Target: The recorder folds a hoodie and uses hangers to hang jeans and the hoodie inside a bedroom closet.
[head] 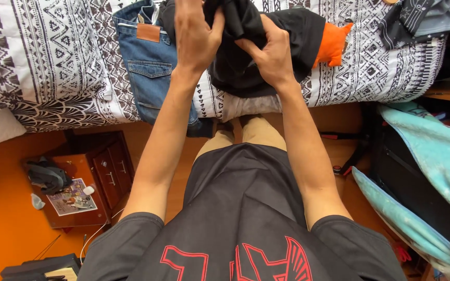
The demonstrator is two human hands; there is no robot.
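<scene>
black garment (287, 36) on patterned bed (53, 57), bunched, long axis roughly across the frame, orange end (332, 44) to the right | left hand (196, 34) closed on its upper fold | right hand (272, 54) pinching fabric | jeans (149, 67) just beside

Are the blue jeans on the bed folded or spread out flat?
Folded. The blue jeans lie doubled over, back pocket up, hanging off the bed edge beside the left hand.

The one camera sits on my head and looks steeply down my chest and forearms. It faces the bed with the black-and-white patterned cover (53, 57) close ahead, and the orange floor (1, 218) lies far below.
</scene>
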